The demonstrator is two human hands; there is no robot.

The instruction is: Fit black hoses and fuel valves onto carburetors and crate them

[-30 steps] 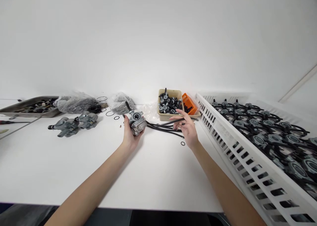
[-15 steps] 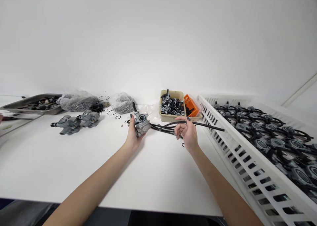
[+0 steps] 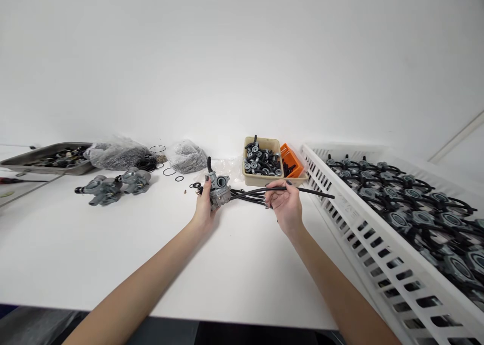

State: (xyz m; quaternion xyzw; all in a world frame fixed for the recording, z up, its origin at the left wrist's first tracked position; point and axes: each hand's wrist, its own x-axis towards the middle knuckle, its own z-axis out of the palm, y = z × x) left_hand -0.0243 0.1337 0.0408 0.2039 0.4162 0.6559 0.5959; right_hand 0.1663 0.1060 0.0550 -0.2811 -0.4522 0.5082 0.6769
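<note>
My left hand (image 3: 204,206) is closed round a grey metal carburetor (image 3: 220,189), held just above the table with its short black tube pointing up. Between the fingers and thumb of my right hand (image 3: 285,204) is a black rubber hose (image 3: 315,191). The hose's left end meets the lower right side of the carburetor; I cannot tell whether it is pushed on. More black hoses (image 3: 249,198) lie on the table behind my hands. Black rubber rings (image 3: 195,185) rest just left of the carburetor.
Two more carburetors (image 3: 101,189) sit on the left. Plastic bags of parts (image 3: 187,156) and a metal tray (image 3: 71,169) line the wall. A beige bin (image 3: 247,179) of small parts stands beside an orange basket (image 3: 291,157). A white crate (image 3: 378,256) of carburetors fills the right side.
My right hand has moved slightly left with the hose, bringing its end to the carburetor. The carburetor has shifted a little right and turned in my left hand.
</note>
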